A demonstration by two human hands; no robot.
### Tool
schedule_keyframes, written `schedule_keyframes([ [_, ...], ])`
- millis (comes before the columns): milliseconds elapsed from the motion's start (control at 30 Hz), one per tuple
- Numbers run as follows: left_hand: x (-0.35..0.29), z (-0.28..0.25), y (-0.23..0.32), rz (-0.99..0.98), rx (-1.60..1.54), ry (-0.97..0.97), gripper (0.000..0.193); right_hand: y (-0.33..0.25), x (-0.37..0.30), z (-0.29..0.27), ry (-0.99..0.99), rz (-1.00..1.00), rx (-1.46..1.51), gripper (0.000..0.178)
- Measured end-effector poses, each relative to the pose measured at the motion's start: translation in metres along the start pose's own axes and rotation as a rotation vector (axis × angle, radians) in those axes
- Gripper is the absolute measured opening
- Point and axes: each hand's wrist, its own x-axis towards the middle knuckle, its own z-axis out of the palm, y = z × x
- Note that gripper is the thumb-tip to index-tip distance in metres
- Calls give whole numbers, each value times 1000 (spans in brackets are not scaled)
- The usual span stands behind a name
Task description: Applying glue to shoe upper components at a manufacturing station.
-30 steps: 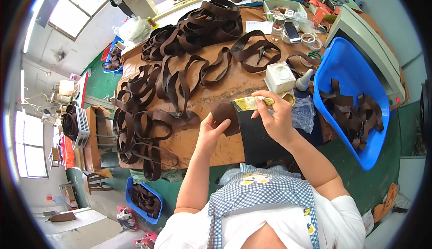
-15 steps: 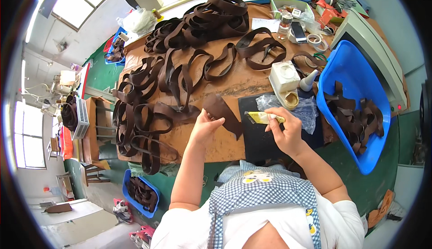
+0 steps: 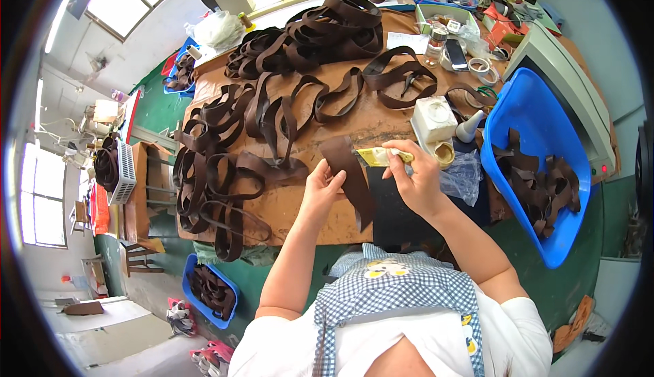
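Note:
My left hand (image 3: 323,187) is closed on a dark brown leather strip (image 3: 354,190), pinching its left edge while the rest hangs toward the table's near side. My right hand (image 3: 415,179) grips a flat brush (image 3: 375,156) with a yellowish handle. The brush's dark tip is at the strip's upper right edge; whether it touches cannot be made out. Under the right hand lies a black mat (image 3: 398,217). Just beyond it stand a small round pot (image 3: 443,153) with a pale rim and a white block-shaped container (image 3: 433,119).
Long brown strips (image 3: 300,43) lie looped and heaped over the table's left and far side. A blue basin (image 3: 501,166) with cut strips stands at the right. Clear plastic (image 3: 460,186), a phone (image 3: 456,55) and tape rolls (image 3: 480,68) lie nearby. Another blue basin (image 3: 235,309) sits on the floor.
My right hand has moved the brush left and up from over the black mat to the strip's edge. My left hand has shifted slightly right, turning the strip so it hangs more lengthwise.

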Motion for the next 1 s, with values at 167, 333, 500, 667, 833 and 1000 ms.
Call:
schedule_keyframes([
  [167, 4, -14, 2, -43, -38, -12, 18, 1, -1, 5, -75, -61, -36, 14],
  [333, 3, -22, 14, -54, -306, 0, 12, -12, -11, -8, -247, -133, -41, 24],
  [500, 5, -32, 19, -63, -403, -68, 9, -17, -13, -22, -328, -231, -75, 29],
  [667, 5, -36, 18, -54, -371, -93, 13, -19, -17, -35, -346, -272, -81, 31],
  [833, 5, -29, 20, -23, -233, -113, 20, -13, -13, -35, -307, -287, -75, 32],
  [1000, 0, -25, 18, 11, -37, -104, 26, -2, 2, -24, -259, -261, -34, 30],
])
